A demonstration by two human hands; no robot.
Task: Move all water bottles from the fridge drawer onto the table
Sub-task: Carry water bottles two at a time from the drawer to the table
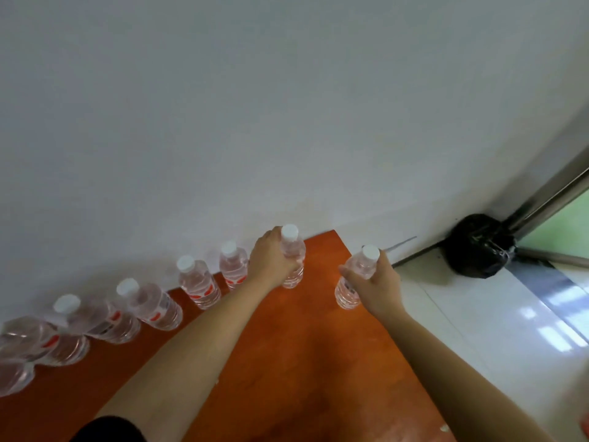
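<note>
Your left hand (pixel 271 261) is curled round a bottle (pixel 295 272), upright at the far side of the desk (pixel 287 362), just right of the row (pixel 199 283) along the wall (pixel 287 122). Your right hand (pixel 379 282) grips a 2nd bottle (pixel 347 293), tilted, near the desk's right edge. Set each base flat before you let go, and keep the 2nd well in from that edge.

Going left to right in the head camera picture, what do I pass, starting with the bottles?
Clear plastic water bottle with white cap → second bottle → third bottle → fourth bottle → left hand gripping fifth bottle → sixth bottle in right hand → round black bag. Blurry overlapping bottles at far left skipped.
</note>
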